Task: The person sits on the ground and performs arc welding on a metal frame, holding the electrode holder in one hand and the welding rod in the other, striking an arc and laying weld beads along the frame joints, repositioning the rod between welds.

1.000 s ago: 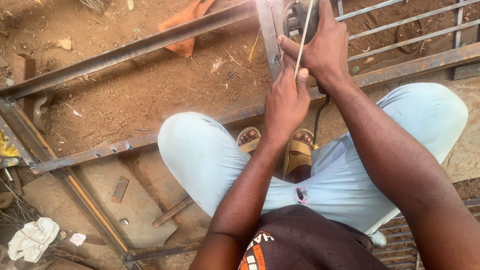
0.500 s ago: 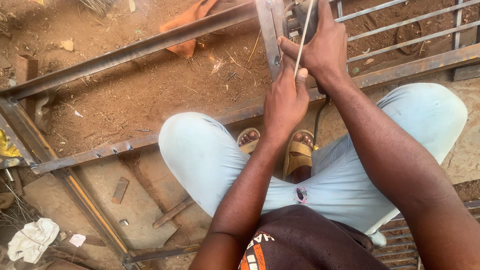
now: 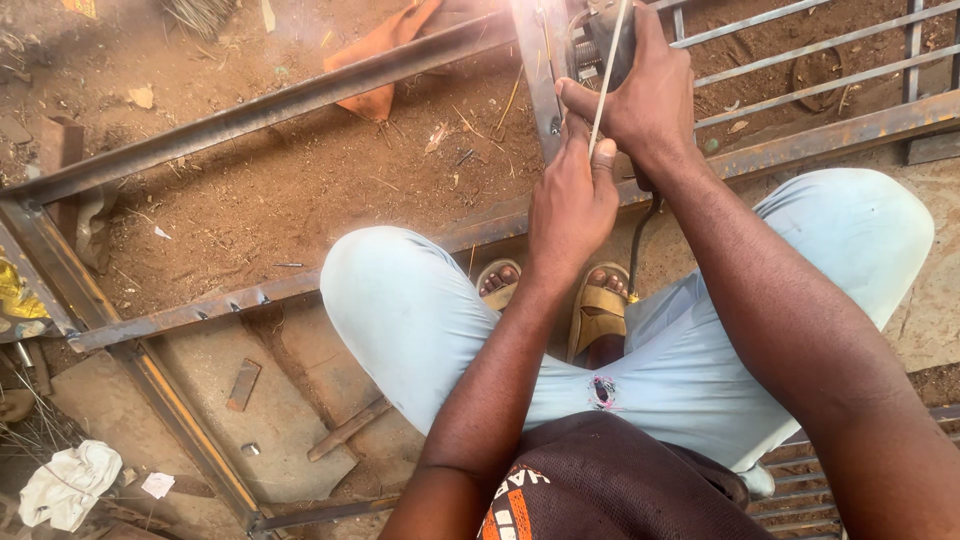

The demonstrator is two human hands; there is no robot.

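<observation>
We look down on reddish dirt ground (image 3: 300,190) strewn with scraps, where a rusty steel frame (image 3: 250,110) of angle bars lies flat, with a concrete slab (image 3: 290,400) nearer to us. An orange cloth (image 3: 385,55) sits beside the top bar, and a white rag (image 3: 65,485) lies at the lower left corner. Thin steel rods (image 3: 800,50) run across the upper right.

Our right hand (image 3: 650,90) is wrapped tight around a dark electrode holder (image 3: 605,40), up at the top of the view, just beside the upright bar (image 3: 535,70) of the frame. A thin welding rod (image 3: 605,90) slants down from the holder. Our left hand (image 3: 570,200), fingers curled together, pinches that rod just below the right hand, the two hands touching. A black cable (image 3: 640,235) drops from under the right hand toward our sandalled feet (image 3: 600,310), between knees in pale blue trousers (image 3: 420,320).
</observation>
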